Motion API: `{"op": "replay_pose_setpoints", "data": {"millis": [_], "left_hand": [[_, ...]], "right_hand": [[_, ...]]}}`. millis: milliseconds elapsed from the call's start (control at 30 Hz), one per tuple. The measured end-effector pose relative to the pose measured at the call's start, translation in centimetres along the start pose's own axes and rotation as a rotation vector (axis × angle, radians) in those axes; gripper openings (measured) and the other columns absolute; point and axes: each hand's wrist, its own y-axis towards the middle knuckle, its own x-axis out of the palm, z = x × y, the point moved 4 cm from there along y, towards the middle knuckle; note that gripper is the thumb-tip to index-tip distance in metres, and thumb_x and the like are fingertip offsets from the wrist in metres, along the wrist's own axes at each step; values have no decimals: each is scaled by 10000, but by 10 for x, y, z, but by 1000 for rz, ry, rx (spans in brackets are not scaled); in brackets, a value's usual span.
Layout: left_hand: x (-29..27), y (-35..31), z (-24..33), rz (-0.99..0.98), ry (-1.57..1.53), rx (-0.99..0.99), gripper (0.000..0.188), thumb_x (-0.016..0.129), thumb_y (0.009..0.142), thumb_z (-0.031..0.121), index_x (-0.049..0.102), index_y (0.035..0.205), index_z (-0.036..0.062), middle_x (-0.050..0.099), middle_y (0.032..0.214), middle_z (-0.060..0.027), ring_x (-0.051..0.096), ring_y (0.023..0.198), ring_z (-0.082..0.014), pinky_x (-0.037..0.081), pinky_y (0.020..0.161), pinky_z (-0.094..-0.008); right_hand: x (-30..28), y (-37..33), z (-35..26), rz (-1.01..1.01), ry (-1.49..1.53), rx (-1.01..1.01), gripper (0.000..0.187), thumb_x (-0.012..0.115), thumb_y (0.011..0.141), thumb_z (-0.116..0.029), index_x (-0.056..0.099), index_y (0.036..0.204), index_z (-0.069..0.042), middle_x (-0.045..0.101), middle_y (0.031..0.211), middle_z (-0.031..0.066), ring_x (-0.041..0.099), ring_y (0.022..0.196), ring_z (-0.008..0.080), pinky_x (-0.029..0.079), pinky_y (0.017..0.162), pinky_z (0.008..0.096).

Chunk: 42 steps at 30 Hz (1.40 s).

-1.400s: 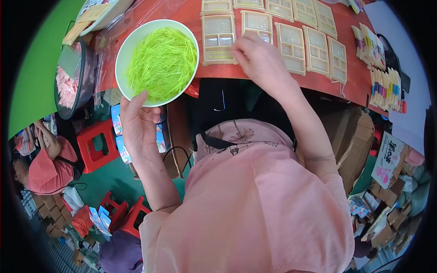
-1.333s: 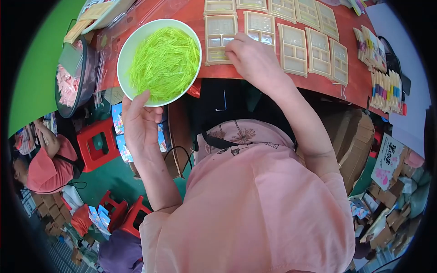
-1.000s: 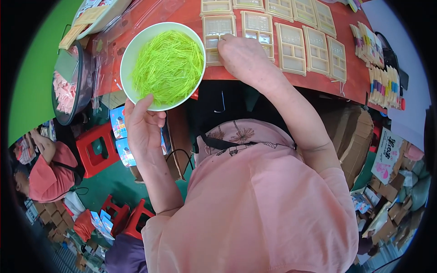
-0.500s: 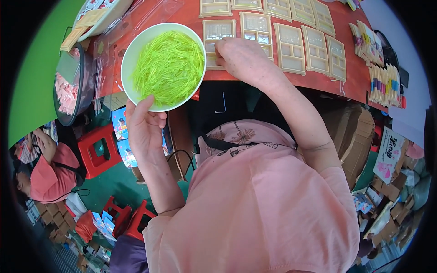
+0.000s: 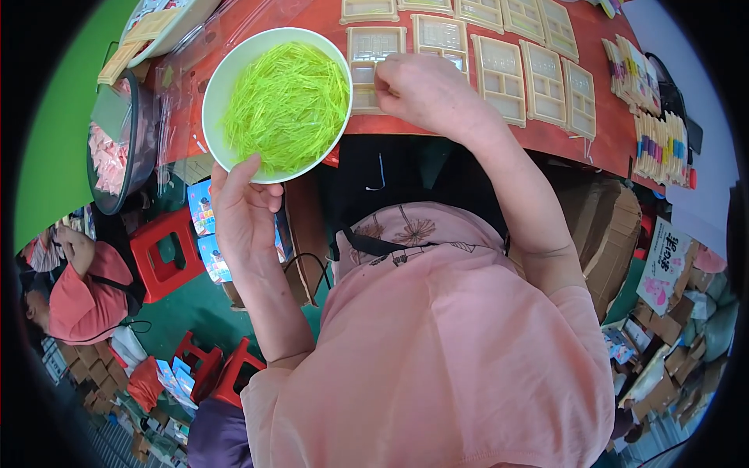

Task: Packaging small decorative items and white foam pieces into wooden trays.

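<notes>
My left hand grips the near rim of a white bowl, thumb over the edge and fingers underneath. Thin, bright yellow-green plastic sticks fill the bowl in a loose heap. My right hand is over the near row of beige compartment trays, its fingers curled together beside the leftmost tray. Whatever those fingertips may hold is hidden. Just right of that tray, a second beige tray lies partly covered by my right hand.
More beige trays stand in rows on the red table. Bundled sticks with coloured bands lie at the right edge. At left are a dark tub of pink pieces and a red stool. Another person sits farther left.
The bowl and my left hand have shifted slightly up and left. My right hand has moved a little right and up, still closed near the leftmost tray.
</notes>
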Motion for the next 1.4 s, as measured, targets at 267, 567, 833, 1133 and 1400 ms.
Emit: {"op": "replay_pose_setpoints", "data": {"millis": [267, 567, 833, 1133, 1400], "left_hand": [[32, -3, -5, -92, 23, -54, 365, 662, 917, 52, 549, 1264, 28, 734, 940, -118, 664, 556, -162, 458, 407, -226], [101, -6, -26, -290, 82, -112, 441, 676, 891, 54, 485, 1284, -8, 709, 925, -140, 657, 546, -167, 457, 389, -229], [149, -20, -49, -402, 149, -163, 629, 677, 878, 14, 355, 1416, -31, 686, 1034, -174, 658, 537, -175, 474, 374, -234], [182, -30, -71, -453, 220, -232, 784, 686, 870, 5, 229, 1506, -25, 664, 1083, -192, 659, 541, -181, 484, 382, -245], [193, -25, -70, -484, 235, -207, 692, 694, 877, 24, 310, 1450, -33, 693, 984, -173, 657, 530, -182, 470, 373, -246]], "right_hand": [[-64, -81, 94, 109, 367, 308, 104, 646, 905, -103, 630, 909, 0, 606, 778, 101, 567, 687, 191, 461, 642, 326], [-46, -123, 102, 223, 122, 80, 93, 668, 912, -68, 635, 919, 18, 624, 836, 114, 582, 712, 237, 471, 652, 323], [-95, -120, 45, 428, 276, 186, 69, 677, 915, -54, 667, 955, 2, 643, 889, 119, 636, 761, 304, 511, 684, 393], [-86, -136, 44, 143, -138, 279, 110, 668, 916, -146, 674, 908, -36, 628, 913, 119, 671, 833, 333, 539, 719, 445], [-127, -175, 81, 400, -36, 291, 92, 625, 945, -98, 645, 996, -25, 639, 922, 160, 650, 877, 374, 517, 718, 428]]}}
